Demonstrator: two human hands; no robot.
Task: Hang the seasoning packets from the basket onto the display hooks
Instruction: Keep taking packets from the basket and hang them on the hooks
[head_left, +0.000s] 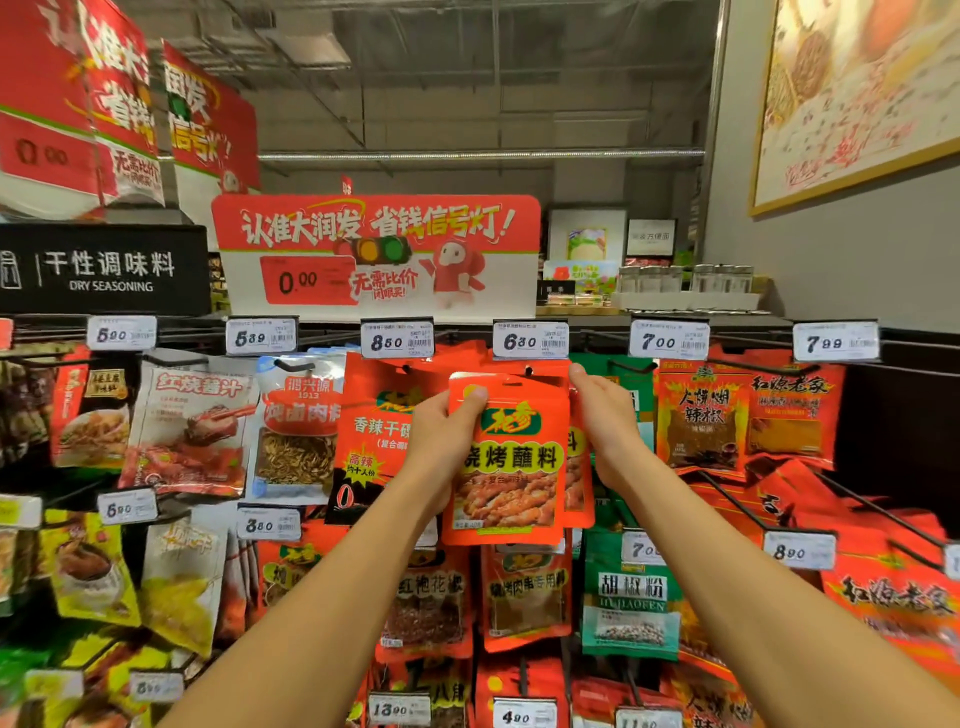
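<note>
An orange-red seasoning packet (511, 457) with a green logo and a picture of grilled meat is held up in front of the top row of hooks, just below the 6.80 price tag (530, 339). My left hand (441, 441) grips its left edge, thumb on the front near the top corner. My right hand (605, 415) holds its right side, fingers reaching behind towards the hook. Matching packets (579, 467) hang right behind it. The hook's tip is hidden by the packet. The basket is out of view.
Rows of hanging packets fill the rack: red ones (701, 415) at right, a green pepper packet (631, 597) below, white and yellow ones (192, 431) at left. Price tags (397, 339) stick out on the hook ends. A red promotional sign (376, 249) stands above.
</note>
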